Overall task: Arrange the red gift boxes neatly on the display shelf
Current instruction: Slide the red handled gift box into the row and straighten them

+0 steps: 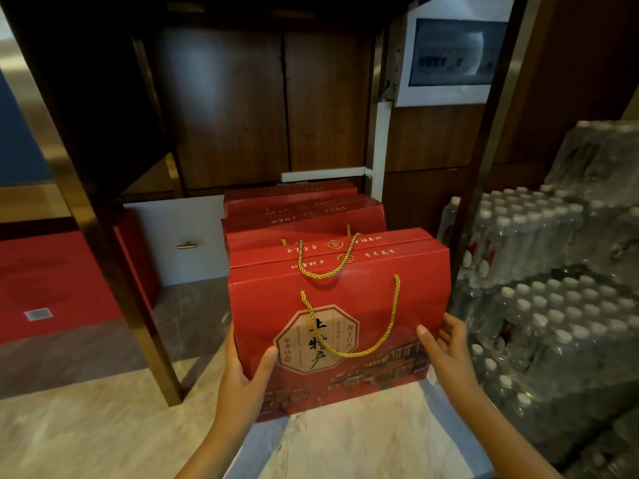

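Front red gift box (340, 323), lower centre of frame at the head of the row of boxes (304, 216), clamped by left hand (242, 368) and right hand (446, 344), fingers wrapped round its side edges, probably squaring it up; floor contact unclear.

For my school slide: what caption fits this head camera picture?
Both hands hold the front red box in a row.

A person's left hand (247, 369) and right hand (446, 344) grip the lower corners of a red gift box (340, 316) with gold rope handles (352, 319). More red boxes (304, 210) line up behind it under a dark wooden shelf frame (114, 236). Shrink-wrapped water bottles (553, 305) are stacked just to the right.
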The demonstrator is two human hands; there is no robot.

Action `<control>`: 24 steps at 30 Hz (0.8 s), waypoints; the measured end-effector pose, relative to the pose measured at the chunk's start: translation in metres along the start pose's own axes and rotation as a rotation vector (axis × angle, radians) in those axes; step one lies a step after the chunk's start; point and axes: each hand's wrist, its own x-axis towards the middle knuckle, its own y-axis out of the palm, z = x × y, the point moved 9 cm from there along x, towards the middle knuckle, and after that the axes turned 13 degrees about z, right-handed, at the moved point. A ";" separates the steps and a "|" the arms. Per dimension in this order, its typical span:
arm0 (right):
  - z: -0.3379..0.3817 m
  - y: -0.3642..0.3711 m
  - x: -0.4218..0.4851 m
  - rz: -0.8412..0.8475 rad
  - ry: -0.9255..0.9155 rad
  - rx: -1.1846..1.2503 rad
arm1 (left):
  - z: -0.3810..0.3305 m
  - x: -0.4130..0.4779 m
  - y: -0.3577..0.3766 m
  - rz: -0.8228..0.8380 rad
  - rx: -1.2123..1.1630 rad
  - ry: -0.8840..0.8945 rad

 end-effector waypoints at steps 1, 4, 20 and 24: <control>-0.002 0.000 0.001 0.010 0.010 -0.002 | -0.001 0.000 0.000 0.003 -0.007 0.000; -0.005 -0.003 0.005 0.028 0.030 0.012 | -0.003 0.000 0.001 0.017 -0.016 -0.005; 0.051 -0.039 0.017 -0.062 -0.018 -0.149 | -0.032 0.016 -0.045 -0.062 -0.131 0.020; 0.112 -0.044 0.043 -0.069 -0.074 -0.276 | -0.056 0.052 -0.076 -0.078 -0.078 -0.004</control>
